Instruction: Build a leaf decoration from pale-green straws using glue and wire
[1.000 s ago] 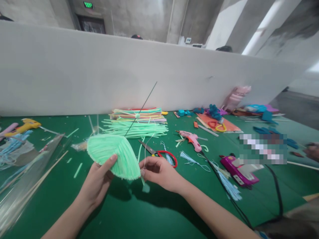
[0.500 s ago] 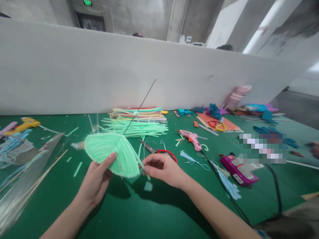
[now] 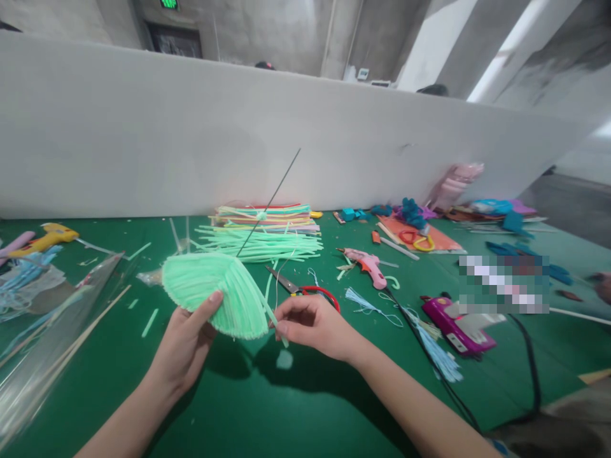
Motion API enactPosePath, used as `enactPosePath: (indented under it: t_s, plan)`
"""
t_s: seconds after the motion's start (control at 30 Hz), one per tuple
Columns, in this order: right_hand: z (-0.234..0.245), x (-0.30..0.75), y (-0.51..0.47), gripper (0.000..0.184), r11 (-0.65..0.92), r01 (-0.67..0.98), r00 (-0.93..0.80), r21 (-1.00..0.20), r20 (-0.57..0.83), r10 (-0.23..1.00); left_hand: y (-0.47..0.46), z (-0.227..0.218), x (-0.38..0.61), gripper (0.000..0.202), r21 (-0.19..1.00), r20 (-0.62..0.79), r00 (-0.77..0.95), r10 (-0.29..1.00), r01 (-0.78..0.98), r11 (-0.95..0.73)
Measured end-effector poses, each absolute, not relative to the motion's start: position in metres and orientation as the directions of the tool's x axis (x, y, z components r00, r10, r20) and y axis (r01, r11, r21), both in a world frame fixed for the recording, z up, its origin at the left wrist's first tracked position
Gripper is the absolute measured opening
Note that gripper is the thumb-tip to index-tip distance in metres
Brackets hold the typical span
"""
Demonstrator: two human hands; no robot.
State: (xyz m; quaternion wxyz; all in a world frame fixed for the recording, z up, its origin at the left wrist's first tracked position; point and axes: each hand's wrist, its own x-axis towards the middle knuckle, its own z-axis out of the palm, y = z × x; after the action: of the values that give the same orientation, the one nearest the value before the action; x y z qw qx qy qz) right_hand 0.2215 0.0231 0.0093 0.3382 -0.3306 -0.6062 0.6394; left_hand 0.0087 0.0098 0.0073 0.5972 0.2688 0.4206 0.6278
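My left hand (image 3: pixel 191 337) grips a mint-green fan shape made of pipe cleaners (image 3: pixel 217 292), thumb on its front and fingers behind it. A thin dark rod (image 3: pixel 282 184) slants up from the top of the fan. At the fan's right edge, my right hand (image 3: pixel 312 324) pinches the end of a single green pipe cleaner (image 3: pixel 271 312) between thumb and fingertips. Scissors with red handles (image 3: pixel 327 294) lie just behind my right hand. Farther back rests a loose pile of green pipe cleaners (image 3: pixel 260 245).
A pink glue gun (image 3: pixel 366 264), pale blue tassels (image 3: pixel 367 302) and a purple device (image 3: pixel 456 324) lie to the right. On the left are a yellow glue gun (image 3: pixel 50 238), clear plastic wrap (image 3: pixel 62 337) and thin sticks. A white partition (image 3: pixel 191 140) stands along the table's back.
Almost nothing differs. The view has shifted very slightly, and both hands keep their holds on the fan and the pipe cleaner.
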Motion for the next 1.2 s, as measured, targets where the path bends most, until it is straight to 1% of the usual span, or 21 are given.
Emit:
enactPosePath:
  t_s: [0.3, 0.43, 0.6, 0.87, 1.03, 1.2]
  plan:
    - [0.0154, 0.2259, 0.0243, 0.02, -0.03, -0.02, -0.533, -0.999, -0.014, 0.846, 0.0093, 0.0075, 0.0088, 0.055, 0.842, -0.163, -0.136, 0.977, -0.535, 0.066]
    - [0.0128, 0.2265, 0.0245, 0.02, -0.024, -0.034, -0.549, -0.999, -0.001, 0.836, 0.0095, 0.0085, 0.0091, 0.051, 0.845, -0.175, -0.143, 0.974, -0.529, 0.074]
    - [0.0086, 0.2254, 0.0244, 0.019, -0.019, -0.043, -0.574, -0.999, 0.009, 0.819, 0.009, 0.0072, 0.0088, 0.054, 0.842, -0.155, -0.116, 0.981, -0.536, 0.07]
    - [0.009, 0.2237, 0.0233, 0.019, -0.025, -0.041, -0.587, -0.999, 0.003, 0.81, 0.0084, 0.0068, 0.0083, 0.051, 0.842, -0.155, -0.121, 0.98, -0.536, 0.067]
    - [0.0096, 0.2264, 0.024, 0.019, -0.03, -0.049, -0.575, -0.998, 0.003, 0.818, 0.0096, 0.0061, 0.0085, 0.056, 0.84, -0.151, -0.116, 0.982, -0.538, 0.066]
    - [0.0098, 0.2273, 0.0247, 0.02, -0.025, -0.038, -0.573, -0.999, 0.001, 0.82, 0.0094, 0.0079, 0.0092, 0.057, 0.844, -0.164, -0.136, 0.977, -0.532, 0.067]
